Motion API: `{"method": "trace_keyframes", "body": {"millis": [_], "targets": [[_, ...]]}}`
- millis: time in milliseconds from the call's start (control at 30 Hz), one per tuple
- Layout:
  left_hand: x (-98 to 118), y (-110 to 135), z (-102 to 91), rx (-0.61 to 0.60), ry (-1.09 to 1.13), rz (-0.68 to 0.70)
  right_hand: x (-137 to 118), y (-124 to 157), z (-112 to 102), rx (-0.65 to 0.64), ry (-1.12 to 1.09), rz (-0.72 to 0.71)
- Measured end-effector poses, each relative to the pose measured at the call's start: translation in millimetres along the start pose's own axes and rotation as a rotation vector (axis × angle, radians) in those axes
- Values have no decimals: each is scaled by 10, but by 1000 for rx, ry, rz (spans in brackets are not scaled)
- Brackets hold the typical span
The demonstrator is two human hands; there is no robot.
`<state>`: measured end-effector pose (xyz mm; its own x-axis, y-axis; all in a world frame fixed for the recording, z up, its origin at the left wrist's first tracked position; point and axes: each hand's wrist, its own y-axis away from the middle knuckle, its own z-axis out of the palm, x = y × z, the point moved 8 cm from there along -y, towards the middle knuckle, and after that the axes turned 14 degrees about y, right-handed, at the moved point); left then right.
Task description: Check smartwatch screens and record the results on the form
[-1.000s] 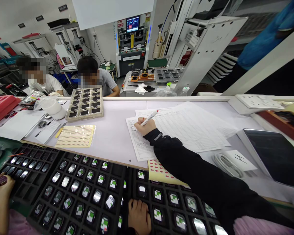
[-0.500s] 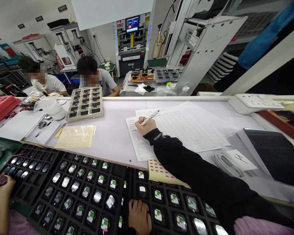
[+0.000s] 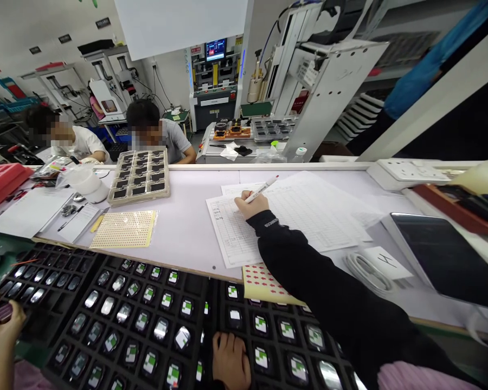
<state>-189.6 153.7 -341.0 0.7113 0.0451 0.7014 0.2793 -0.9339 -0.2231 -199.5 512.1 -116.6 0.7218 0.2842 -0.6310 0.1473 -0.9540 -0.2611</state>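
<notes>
My right hand [image 3: 252,205], in a black sleeve, grips a white marker pen [image 3: 262,189] whose red end points up and away. It rests on a printed form [image 3: 233,238] with a grid and a few handwritten entries at its left. My left hand [image 3: 230,358] lies palm down on a black compartment tray [image 3: 245,340], its fingers loosely bent and slightly apart. I see nothing held in it; its fingertips are partly hidden. Around it, small dark rounded devices [image 3: 261,357] with green-and-white labels sit in the compartments.
A co-worker's hands [image 3: 6,319] hold a dark object at lower left. On the bench are arrow-sticker sheets [image 3: 124,228], a clear parts tray [image 3: 140,176], a coiled white cable [image 3: 368,273] and a dark-screened tablet [image 3: 447,257]. Two people sit beyond the bench.
My right hand with the marker pen has shifted slightly right across the form. My left hand stays on the tray. The whole view has shifted a little.
</notes>
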Motion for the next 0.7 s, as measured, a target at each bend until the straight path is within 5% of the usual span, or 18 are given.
{"method": "trace_keyframes", "body": {"millis": [133, 233, 300, 433, 500, 533, 600, 700], "targets": [[151, -113, -195, -36, -39, -13, 235, -120, 7, -108, -32, 79], [197, -198, -747, -16, -60, -21, 301, -110, -1, -132, -89, 122], [104, -246, -1386, 15, -71, -21, 277, -59, 6, -163, -150, 118], [-282, -314, -3020, 146, -101, 50, 170, 84, 76, -304, -397, 99], [-493, -300, -3611, 250, -153, 27, 126, 126, 82, -334, -431, 76], [-590, -285, -3740, 273, -185, -28, 115, 134, 76, -333, -414, 62], [-635, -261, -3616, 236, -198, -61, 117, 119, 38, -284, -347, 38], [-449, -240, -2795, 161, -201, -72, 131, 66, -28, -183, -278, -14]]}}
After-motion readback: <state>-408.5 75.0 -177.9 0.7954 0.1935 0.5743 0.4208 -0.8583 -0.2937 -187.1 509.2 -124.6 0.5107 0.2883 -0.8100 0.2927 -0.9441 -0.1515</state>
